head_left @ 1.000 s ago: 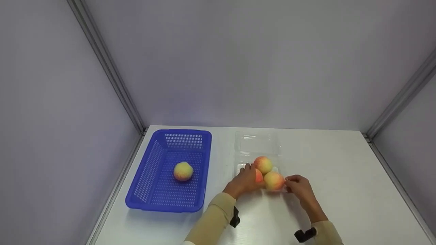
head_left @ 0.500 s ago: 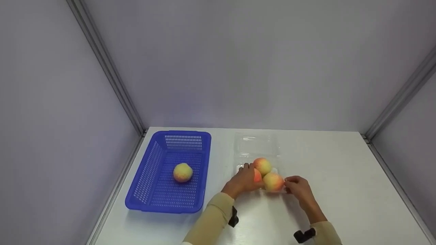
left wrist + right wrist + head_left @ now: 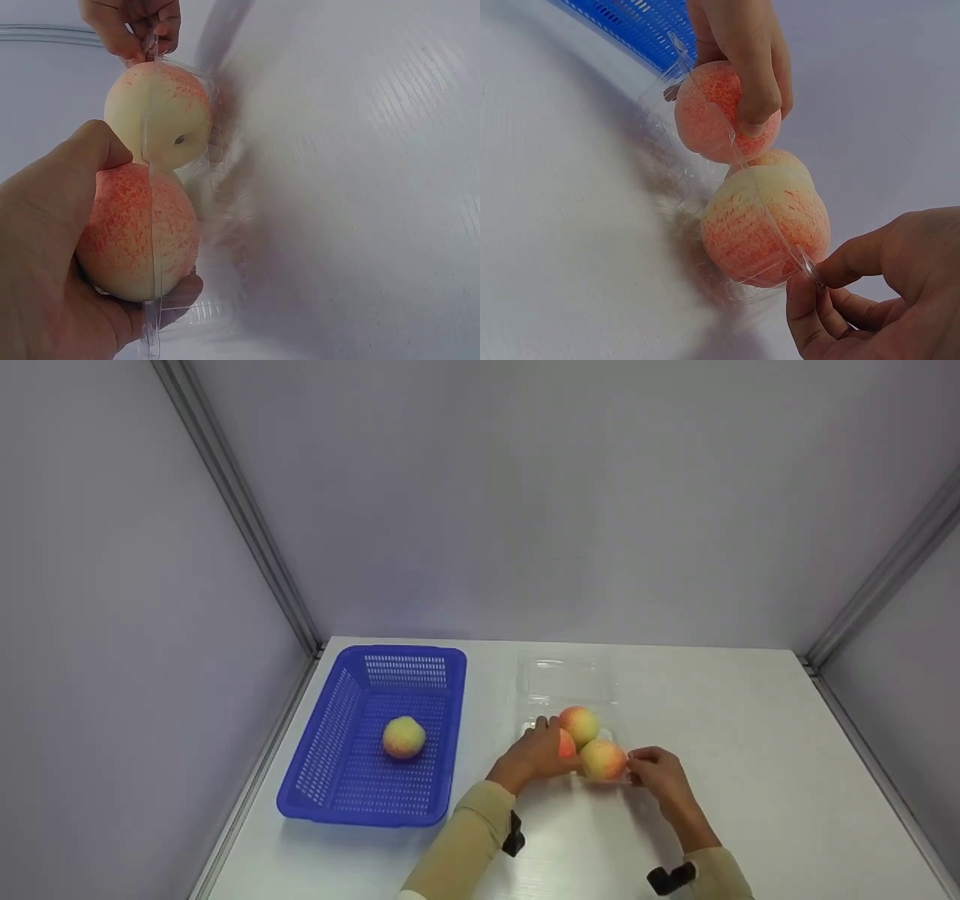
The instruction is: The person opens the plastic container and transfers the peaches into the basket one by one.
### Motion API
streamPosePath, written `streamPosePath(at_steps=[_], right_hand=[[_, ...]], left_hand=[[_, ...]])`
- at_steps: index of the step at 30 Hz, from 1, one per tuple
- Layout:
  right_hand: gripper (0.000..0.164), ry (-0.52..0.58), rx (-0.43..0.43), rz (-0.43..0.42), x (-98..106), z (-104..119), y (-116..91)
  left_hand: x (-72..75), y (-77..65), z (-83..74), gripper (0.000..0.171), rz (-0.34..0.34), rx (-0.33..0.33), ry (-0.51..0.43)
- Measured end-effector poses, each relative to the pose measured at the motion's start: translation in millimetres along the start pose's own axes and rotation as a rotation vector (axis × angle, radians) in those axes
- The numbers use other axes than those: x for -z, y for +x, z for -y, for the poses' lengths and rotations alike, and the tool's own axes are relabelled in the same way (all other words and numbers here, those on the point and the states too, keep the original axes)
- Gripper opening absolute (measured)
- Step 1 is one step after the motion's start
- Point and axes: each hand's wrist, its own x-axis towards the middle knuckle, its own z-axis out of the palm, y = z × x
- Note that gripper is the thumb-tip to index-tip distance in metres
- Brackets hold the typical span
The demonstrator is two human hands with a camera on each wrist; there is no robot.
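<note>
Pale walls (image 3: pixel 562 510) back a white table (image 3: pixel 750 735); there the left hand (image 3: pixel 534 754) grips a peach (image 3: pixel 120 232) in a clear box (image 3: pixel 566 679); the right hand (image 3: pixel 661 778) pinches its rim (image 3: pixel 804 262); such thin plastic probably bends, so hold that edge; the peach should feel light, firm.

Table (image 3: pixel 765 750): white surface. Blue perforated basket (image 3: pixel 360 816) stands upright near the table's left edge, its far rim just short of the far edge. One yellow-and-red peach (image 3: pixel 403 737) lies on its floor. Grey back wall (image 3: pixel 525 495) behind the far edge; metal posts (image 3: pixel 240 510) rise by the far-left and far-right corners; left wall (image 3: pixel 135 622) and right wall (image 3: pixel 915 660) flank the sides.
</note>
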Motion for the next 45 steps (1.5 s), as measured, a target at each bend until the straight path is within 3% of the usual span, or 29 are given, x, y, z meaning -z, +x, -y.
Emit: streamPosePath(at_steps=[25, 45], right_hand=[[0.029, 0.020, 0.003, -0.001, 0, -1, 0], [0.029, -0.012, -0.004, -0.018, -2, -1, 0]], left_hand=[[11.5, -0.4, 2.6, 0.089, -0.032, -0.051, 0.086], [17.3, 4.9, 5.4, 0.099, 0.023, -0.032, 0.101]])
